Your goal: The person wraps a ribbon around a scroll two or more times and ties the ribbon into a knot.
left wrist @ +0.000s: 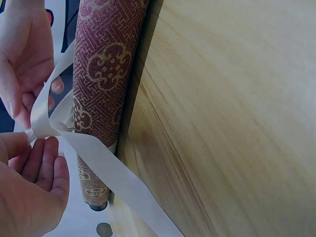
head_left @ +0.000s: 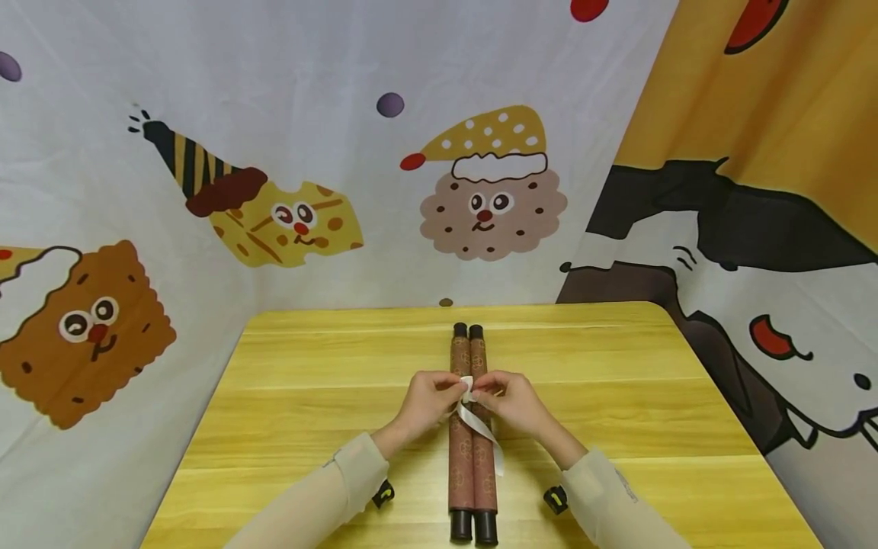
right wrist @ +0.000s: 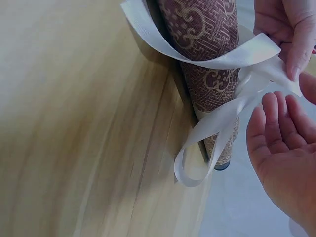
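Note:
Two rolled scrolls lie side by side lengthwise on the table, a left scroll (head_left: 461, 457) and a right scroll (head_left: 484, 457). Both have reddish-brown patterned cloth with gold motifs and black end knobs. A white ribbon (left wrist: 111, 168) passes around them, with loops and a loose tail at the knot. My left hand (head_left: 434, 398) pinches the ribbon between thumb and fingers over the scrolls. Facing it, my right hand (head_left: 511, 396) pinches the ribbon from the other side, its thumb partly cut off in the right wrist view. One ribbon tail hangs over the right scroll toward me.
The scrolls rest on a wood-grain table (head_left: 309, 427) with rounded far corners. Behind it hangs a white curtain (head_left: 343, 46) printed with cartoon snacks, with a yellow and black printed cloth on the right. Small black devices (head_left: 384, 494) sit beside the sleeves.

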### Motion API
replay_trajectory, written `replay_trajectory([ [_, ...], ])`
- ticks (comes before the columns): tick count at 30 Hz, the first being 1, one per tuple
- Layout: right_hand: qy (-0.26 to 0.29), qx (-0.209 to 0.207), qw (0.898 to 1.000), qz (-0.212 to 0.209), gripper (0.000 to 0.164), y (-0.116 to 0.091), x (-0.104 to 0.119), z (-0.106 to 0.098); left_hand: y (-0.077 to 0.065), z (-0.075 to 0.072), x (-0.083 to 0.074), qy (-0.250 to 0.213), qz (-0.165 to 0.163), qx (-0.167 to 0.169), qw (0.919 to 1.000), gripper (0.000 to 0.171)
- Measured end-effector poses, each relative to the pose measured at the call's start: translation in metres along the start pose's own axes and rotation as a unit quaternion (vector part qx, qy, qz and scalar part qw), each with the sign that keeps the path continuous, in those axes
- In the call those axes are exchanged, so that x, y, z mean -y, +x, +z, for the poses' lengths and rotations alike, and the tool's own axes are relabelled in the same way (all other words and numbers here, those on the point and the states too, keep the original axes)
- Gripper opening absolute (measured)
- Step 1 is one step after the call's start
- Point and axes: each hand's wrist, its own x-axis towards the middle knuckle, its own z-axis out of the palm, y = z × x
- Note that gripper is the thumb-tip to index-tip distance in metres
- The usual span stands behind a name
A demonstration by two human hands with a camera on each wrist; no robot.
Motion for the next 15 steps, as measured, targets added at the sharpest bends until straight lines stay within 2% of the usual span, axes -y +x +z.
replay_trajectory([
  [4, -0.037, 0.024, 0.999, -0.015, 0.014, -0.008, 0.005, 0.002, 0.006, -0.002, 0.015, 0.005, -0.004, 0.002, 1.0, 0.016],
  [8, -0.074, 0.044, 0.996, -0.026, 0.015, -0.01, -0.011, 0.01, 0.005, -0.005, 0.015, 0.016, -0.002, -0.001, 0.9999, 0.015],
  [15, -0.088, 0.064, 0.993, -0.042, 0.007, -0.014, -0.013, 0.016, 0.005, -0.006, 0.017, 0.045, 0.022, -0.012, 0.9987, 0.014],
])
